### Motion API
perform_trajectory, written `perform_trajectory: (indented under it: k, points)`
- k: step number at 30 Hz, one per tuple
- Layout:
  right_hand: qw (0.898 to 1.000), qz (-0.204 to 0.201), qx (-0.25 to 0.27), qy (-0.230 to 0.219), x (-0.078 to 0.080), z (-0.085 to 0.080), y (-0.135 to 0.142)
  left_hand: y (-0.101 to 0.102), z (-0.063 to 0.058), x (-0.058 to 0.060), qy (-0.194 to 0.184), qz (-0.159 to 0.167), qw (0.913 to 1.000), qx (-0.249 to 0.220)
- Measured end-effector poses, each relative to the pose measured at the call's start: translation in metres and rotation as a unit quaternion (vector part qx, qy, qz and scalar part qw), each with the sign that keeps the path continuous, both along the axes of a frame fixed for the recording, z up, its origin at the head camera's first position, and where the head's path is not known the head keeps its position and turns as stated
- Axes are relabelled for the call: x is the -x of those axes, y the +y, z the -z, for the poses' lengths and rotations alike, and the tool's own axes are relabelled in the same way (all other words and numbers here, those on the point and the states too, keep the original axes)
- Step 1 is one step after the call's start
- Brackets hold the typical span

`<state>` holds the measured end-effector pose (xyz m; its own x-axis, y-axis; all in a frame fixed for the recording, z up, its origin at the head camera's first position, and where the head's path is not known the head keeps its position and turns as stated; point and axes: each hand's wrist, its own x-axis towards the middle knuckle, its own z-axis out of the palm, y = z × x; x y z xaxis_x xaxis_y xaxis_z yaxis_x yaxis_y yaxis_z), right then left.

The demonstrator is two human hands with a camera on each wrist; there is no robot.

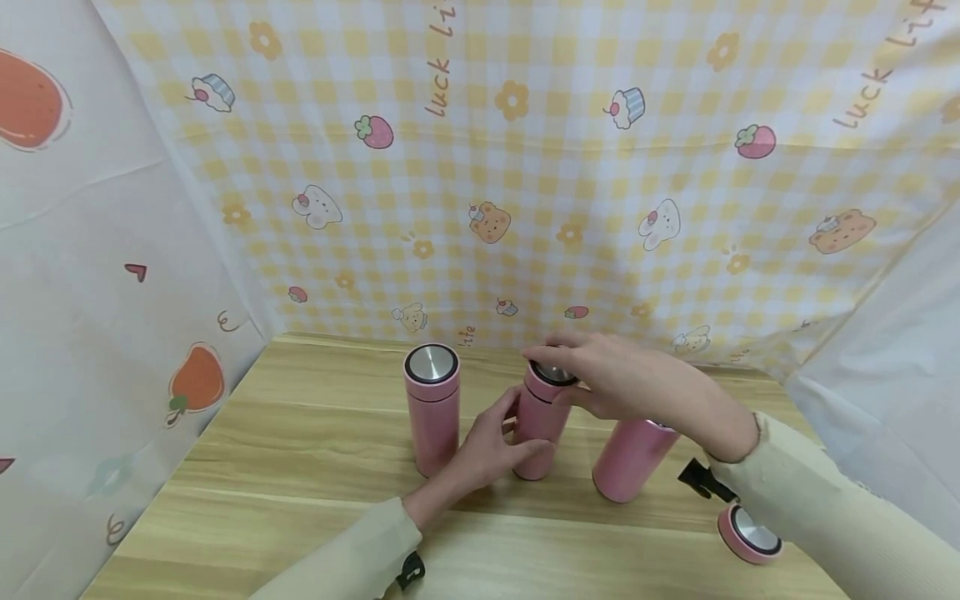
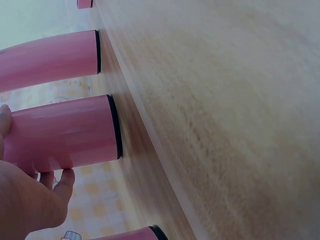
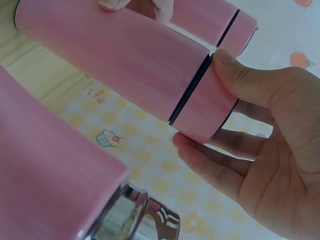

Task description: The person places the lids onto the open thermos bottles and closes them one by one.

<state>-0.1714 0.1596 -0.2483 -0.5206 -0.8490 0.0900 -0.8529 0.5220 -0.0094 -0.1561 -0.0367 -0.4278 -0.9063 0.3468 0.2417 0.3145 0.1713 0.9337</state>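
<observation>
My left hand [image 1: 487, 450] grips the body of the middle pink thermos bottle [image 1: 538, 421], which stands upright on the wooden table. Thumb and fingers of my right hand [image 1: 626, 375] hold that bottle's pink lid [image 3: 207, 107] by its sides. A thin dark ring lies between lid and body in the right wrist view. To the right is a second pink bottle [image 1: 633, 462], its bare metal mouth [image 3: 132, 215] showing in the right wrist view. On the left a third bottle [image 1: 435, 425] stands with its silver-topped lid on, touched by neither hand.
A loose pink lid [image 1: 750, 535] with a silver top lies on the table [image 1: 300, 442] at the right, by my right sleeve. Behind the bottles hangs a yellow checked cloth [image 1: 450, 183]. White printed cloth [image 1: 90, 275] closes off the left side.
</observation>
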Motion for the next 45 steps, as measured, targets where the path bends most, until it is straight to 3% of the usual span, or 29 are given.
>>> perform_trajectory:
  k: [15,45]
  points:
    - [1.0,0.009,-0.002,0.006,-0.001,0.0,-0.003,0.0,0.002,0.001,-0.005,-0.003,0.9998,0.016]
    - [0.995,0.037,-0.001,0.092,-0.003,0.004,-0.014,0.0,0.002,0.002,0.0,-0.002,0.9998,0.018]
